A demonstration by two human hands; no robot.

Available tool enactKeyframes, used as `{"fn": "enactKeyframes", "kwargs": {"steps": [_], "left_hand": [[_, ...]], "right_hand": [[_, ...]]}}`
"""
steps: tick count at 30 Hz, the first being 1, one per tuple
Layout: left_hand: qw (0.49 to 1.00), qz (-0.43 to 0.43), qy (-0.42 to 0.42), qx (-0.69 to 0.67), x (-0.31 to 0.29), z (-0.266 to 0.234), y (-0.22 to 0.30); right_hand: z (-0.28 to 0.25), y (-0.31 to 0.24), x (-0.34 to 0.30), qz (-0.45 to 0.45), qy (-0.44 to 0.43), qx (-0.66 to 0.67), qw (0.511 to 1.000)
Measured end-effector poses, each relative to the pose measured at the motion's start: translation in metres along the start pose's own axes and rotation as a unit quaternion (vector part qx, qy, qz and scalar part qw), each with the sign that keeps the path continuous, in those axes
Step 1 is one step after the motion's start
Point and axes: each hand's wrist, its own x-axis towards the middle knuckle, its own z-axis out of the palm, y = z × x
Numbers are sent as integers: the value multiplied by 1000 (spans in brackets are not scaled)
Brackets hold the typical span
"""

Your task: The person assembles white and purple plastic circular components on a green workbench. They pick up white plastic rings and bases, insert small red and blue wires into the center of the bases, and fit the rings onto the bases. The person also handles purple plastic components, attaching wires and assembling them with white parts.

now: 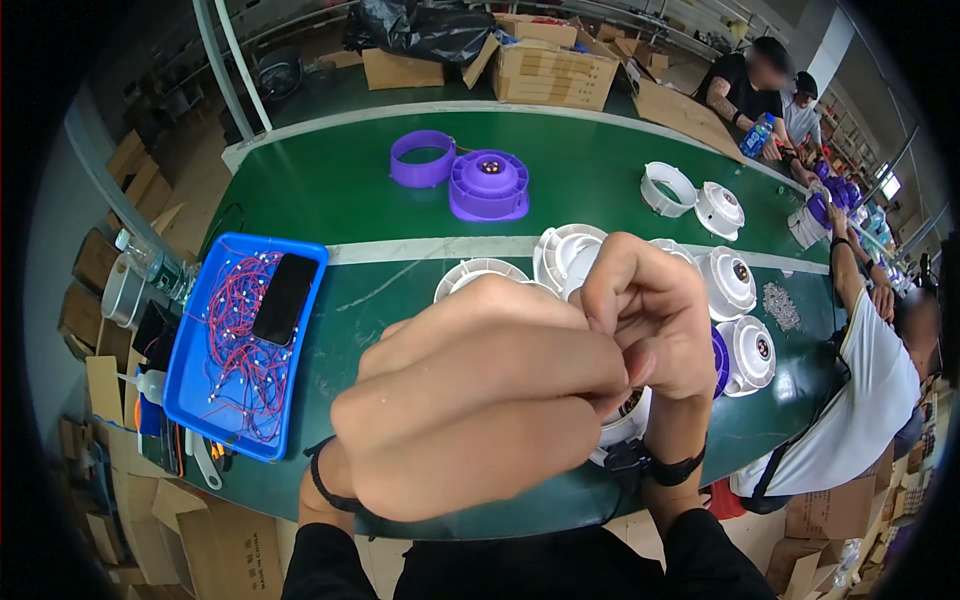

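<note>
A white round plastic housing (625, 420) sat beneath the raised hands, mostly hidden by them. Only its lower rim showed, with a dark opening at the centre. It rested on the green bench (560, 180).

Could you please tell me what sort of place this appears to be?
Probably a factory assembly line: a long green workbench carries rows of white round plastic housings, a blue tray of red wires sits alongside, and cardboard cartons stand behind.

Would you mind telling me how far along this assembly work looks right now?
Done: nothing looks clearly finished. In hand: the left hand and right hand are pinched together close to the camera, hiding what they hold. Left: several white round housings wait on the green table, and red wires fill the blue tray.
</note>
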Motion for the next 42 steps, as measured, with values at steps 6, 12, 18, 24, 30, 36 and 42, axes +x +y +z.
{"fn": "enactKeyframes", "kwargs": {"steps": [6, 12, 18, 24, 30, 36, 42], "left_hand": [[1000, -2, -6, 8, -2, -5, 1], [1000, -3, -9, -13, -1, -11, -4], [998, -23, -24, -50, -1, -17, -5], [996, -72, -15, -48, 0, -18, 1], [996, -73, -20, -41, -5, -22, -2], [995, -78, -37, -43, -4, -29, 0], [998, -56, -29, -13, -9, -29, -6]], "right_hand": [[2, 2, 3, -9, -11, -6, 1000], [2, 5, 2, -16, -14, 9, 1000], [8, 5, 6, 6, -8, 6, 1000], [5, 2, 10, 38, -20, -14, 999], [9, 3, 13, 67, -12, -54, 996], [11, 6, 19, 67, -29, -66, 995], [11, 11, 22, 69, -13, -68, 995]]}}
